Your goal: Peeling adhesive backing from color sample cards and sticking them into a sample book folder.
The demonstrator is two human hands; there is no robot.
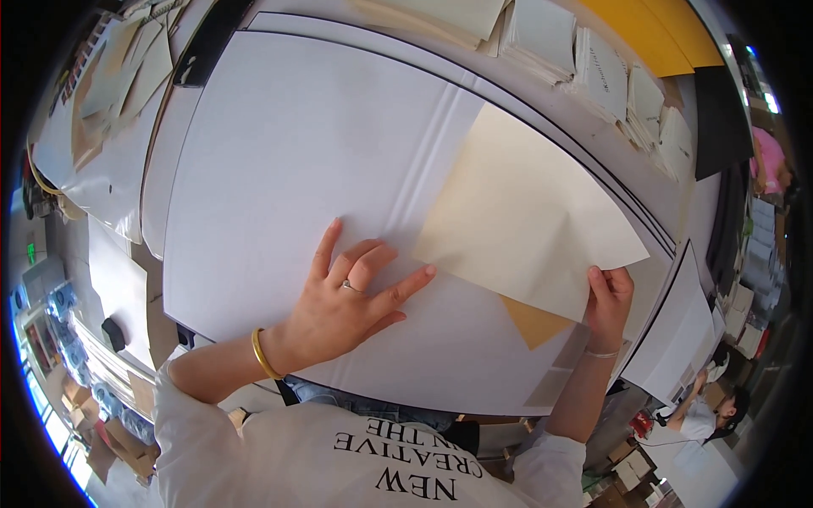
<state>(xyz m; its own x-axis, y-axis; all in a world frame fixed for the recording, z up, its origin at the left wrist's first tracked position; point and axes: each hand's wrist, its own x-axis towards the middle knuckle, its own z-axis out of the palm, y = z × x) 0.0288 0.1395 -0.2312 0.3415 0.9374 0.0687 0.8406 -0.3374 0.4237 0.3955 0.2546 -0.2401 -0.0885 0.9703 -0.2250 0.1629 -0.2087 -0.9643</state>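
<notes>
A large white board [279,144] with pressed crease lines lies flat in front of me. On its right part rests a cream paper sheet [525,212], its right side lifted a little. My right hand [608,300] pinches the sheet's near right edge between thumb and fingers. A tan corner [533,323] of another piece shows from beneath the sheet. My left hand [351,284] is over the board with its fingers apart, the index fingertip close to the sheet's near left corner. Whether that fingertip touches the sheet I cannot tell.
Beyond the board stand several stacks of pale paper pieces [601,72]. Yellow sheets [652,34] and a black panel [720,123] lie at the far right. Loose papers [127,68] cover a table at the far left. A co-worker [703,415] sits at the right.
</notes>
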